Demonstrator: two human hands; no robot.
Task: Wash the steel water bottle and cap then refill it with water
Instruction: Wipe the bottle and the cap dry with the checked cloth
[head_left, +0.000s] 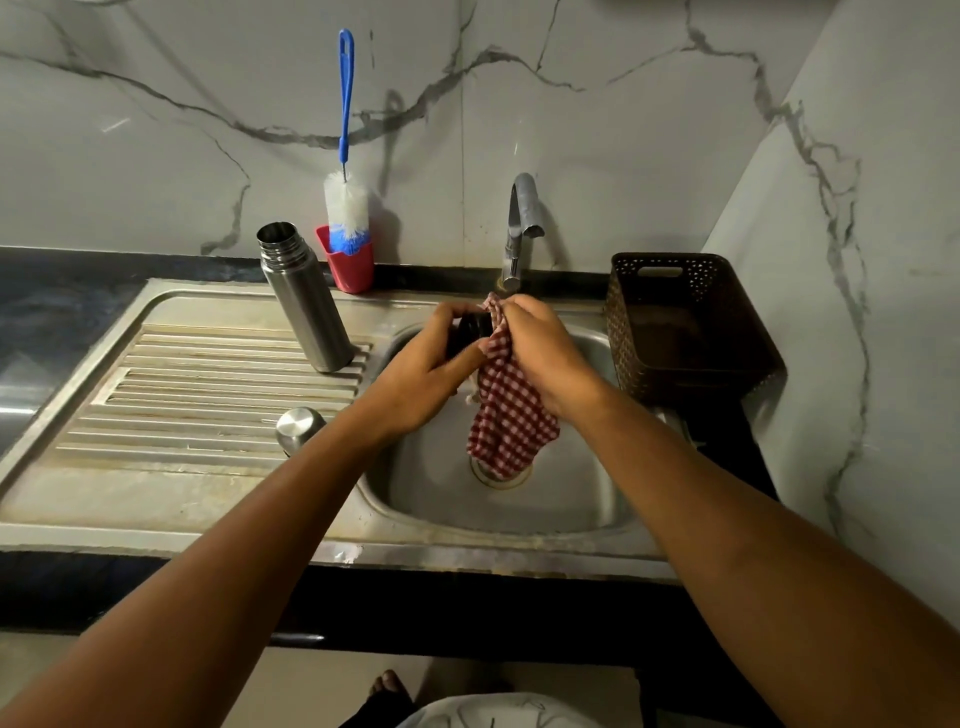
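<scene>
The steel water bottle (304, 299) stands open-mouthed and upright on the ribbed drainboard, left of the basin. A steel outer cap (298, 428) sits dome-up on the drainboard near my left forearm. Over the basin my left hand (434, 364) grips a small black inner cap (470, 330). My right hand (543, 345) holds a red-and-white checked cloth (511, 415) against that cap; the cloth hangs down toward the drain. The tap (522, 228) is just behind my hands, and I see no water running.
A blue-handled bottle brush (345, 202) stands in a red holder (350, 267) behind the bottle. A dark perforated basket (685, 327) sits on the counter right of the sink basin (519, 509). Marble walls close in behind and on the right.
</scene>
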